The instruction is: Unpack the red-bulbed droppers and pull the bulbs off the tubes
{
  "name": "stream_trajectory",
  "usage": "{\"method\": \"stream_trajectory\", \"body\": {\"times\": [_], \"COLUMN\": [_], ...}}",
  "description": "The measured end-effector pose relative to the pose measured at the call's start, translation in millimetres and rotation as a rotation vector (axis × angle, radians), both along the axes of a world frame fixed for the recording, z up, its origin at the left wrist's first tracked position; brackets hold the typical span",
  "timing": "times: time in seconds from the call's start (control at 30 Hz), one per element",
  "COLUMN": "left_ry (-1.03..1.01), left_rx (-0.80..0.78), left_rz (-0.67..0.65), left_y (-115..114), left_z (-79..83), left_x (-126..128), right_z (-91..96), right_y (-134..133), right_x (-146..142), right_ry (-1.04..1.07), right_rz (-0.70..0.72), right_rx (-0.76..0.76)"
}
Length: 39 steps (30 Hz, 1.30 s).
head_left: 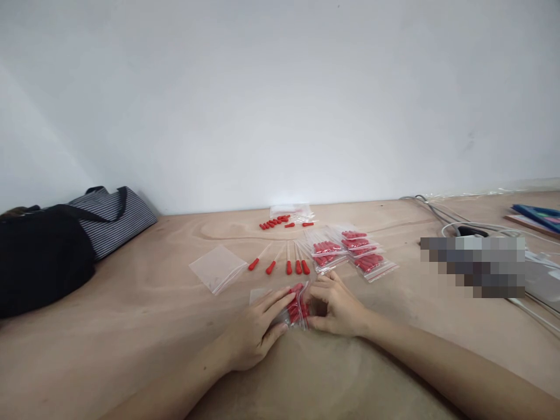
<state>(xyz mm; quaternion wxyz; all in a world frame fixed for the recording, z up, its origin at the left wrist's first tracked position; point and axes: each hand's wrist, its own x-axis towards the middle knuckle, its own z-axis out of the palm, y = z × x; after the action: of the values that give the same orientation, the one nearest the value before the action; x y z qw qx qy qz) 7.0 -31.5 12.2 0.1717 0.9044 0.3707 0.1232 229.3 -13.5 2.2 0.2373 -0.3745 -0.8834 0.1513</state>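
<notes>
A clear zip bag [299, 309] packed with red-bulbed droppers lies in front of me, between my two hands. My left hand [258, 329] holds its left side, with fingers across the top and the thumb at the lower edge. At the other side, the curled fingers and thumb of my right hand [335, 306] grip the bag near its zip strip; the fingertips are partly hidden. Just beyond lie several loose droppers [289, 265] with clear stems and red bulbs. A flat clear zip bag [217, 268] rests to their left.
Filled zip bags of droppers [367, 262] overlap at the right. Farther back are loose red bulbs [271, 223] beside clear stems and bags [291, 211]. A black and striped bag [118, 219] stands left. Cables [431, 210] and a blue item [536, 217] lie right.
</notes>
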Motion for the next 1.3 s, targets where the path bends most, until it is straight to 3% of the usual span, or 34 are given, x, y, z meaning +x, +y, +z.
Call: {"method": "stream_trajectory", "body": {"times": [0.27, 0.57, 0.77, 1.0, 1.1, 1.3], "left_ry": [-0.035, -0.019, -0.034, -0.060, -0.073, -0.061], "left_rx": [0.008, -0.040, -0.039, -0.050, -0.045, -0.071], "left_rz": [-0.019, -0.020, -0.029, -0.027, -0.036, 0.015], "left_y": [1, 2, 1, 2, 3, 2], "left_z": [-2.4, 0.2, 2.0, 3.3, 0.2, -1.0], "left_x": [-3, -5, -3, -4, -5, -9], "right_z": [4.7, 8.3, 9.2, 14.1, 23.5, 49.5], "right_y": [-2, 13, 13, 18, 23, 38], "right_x": [-9, 22, 18, 32, 45, 83], "right_ry": [0.058, 0.053, -0.026, -0.109, -0.173, -0.186], "right_rz": [-0.047, 0.126, 0.164, 0.121, 0.120, 0.075], "right_rx": [-0.165, -0.126, -0.117, -0.301, -0.351, -0.651]}}
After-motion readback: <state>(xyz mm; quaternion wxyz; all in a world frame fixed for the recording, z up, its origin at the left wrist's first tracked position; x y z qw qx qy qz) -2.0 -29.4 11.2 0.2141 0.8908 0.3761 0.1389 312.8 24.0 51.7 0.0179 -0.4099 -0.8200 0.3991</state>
